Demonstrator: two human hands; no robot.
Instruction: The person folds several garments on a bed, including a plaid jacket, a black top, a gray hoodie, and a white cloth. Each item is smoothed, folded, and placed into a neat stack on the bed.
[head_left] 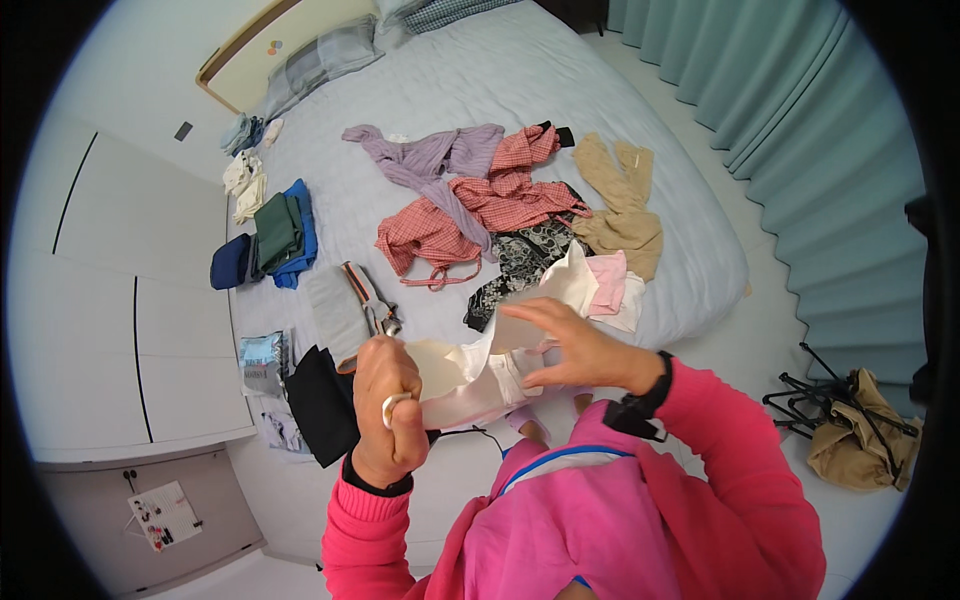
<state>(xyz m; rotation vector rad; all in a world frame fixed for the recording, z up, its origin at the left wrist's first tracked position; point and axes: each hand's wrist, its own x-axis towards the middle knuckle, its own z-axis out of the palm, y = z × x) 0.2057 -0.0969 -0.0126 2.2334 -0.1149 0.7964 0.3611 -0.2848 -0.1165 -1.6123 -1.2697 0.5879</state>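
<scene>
My left hand (388, 410) is closed in a fist on one edge of a white garment (450, 400), held up in front of me at the bed's near edge. The cloth has a pale pinkish tint low down, and its kind is not plain from its folds. On the other side of it my right hand (585, 348) has thumb and fingers spread apart, the tips close beside the fabric. Just beyond lie a pink folded cloth (607, 282), a black patterned garment (530, 255) and a grey folded garment (335, 300) with a striped band.
Across the bed (510, 70) spread a purple knit top (470, 150), a red checked garment (510, 205) and tan trousers (615, 200). Folded green clothes (278, 225) and black cloth (322, 405) line the left side. A folding chair (860, 430) stands right, below teal curtains (800, 130).
</scene>
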